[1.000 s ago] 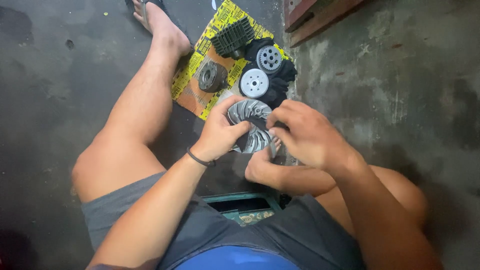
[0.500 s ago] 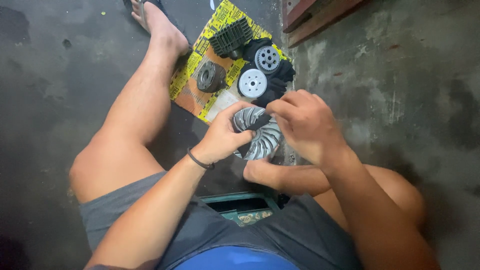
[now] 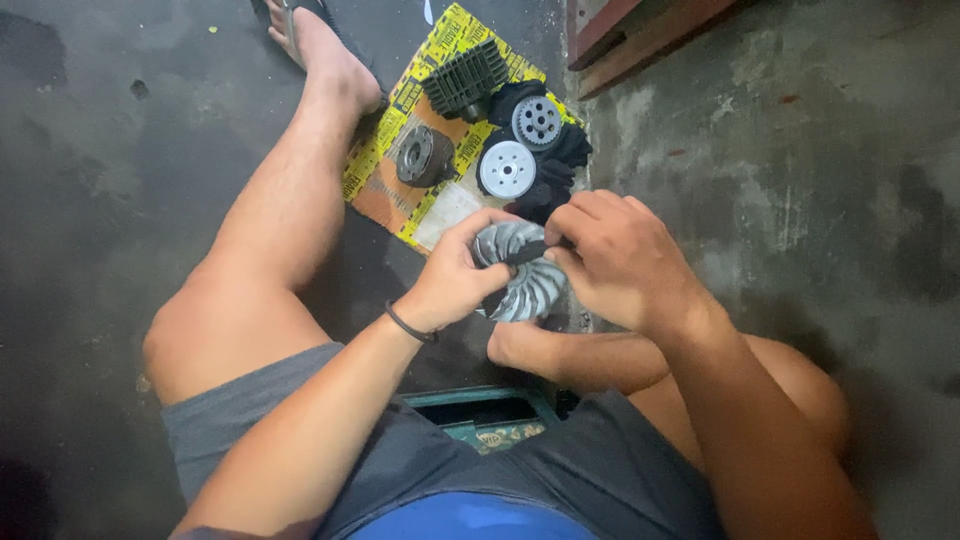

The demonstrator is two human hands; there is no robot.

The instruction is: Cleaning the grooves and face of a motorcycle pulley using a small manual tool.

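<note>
A round grey metal disc with curved fan-like fins sits between both hands, above my folded right foot. My left hand grips its left edge, fingers curled over the rim; a dark band circles that wrist. My right hand covers the right side of the disc, fingertips pressed on a dark piece at its middle. Part of the disc is hidden under the right hand.
A yellow printed cardboard sheet lies on the concrete floor ahead, carrying a dark round hub, a black ribbed part, two silver discs and a black cloth. My left leg stretches beside it. A green box sits under me.
Both hands and the finned disc have stayed almost in place; the disc has turned slightly, showing more of its lower fins, and the right fingers have shifted onto its centre.
</note>
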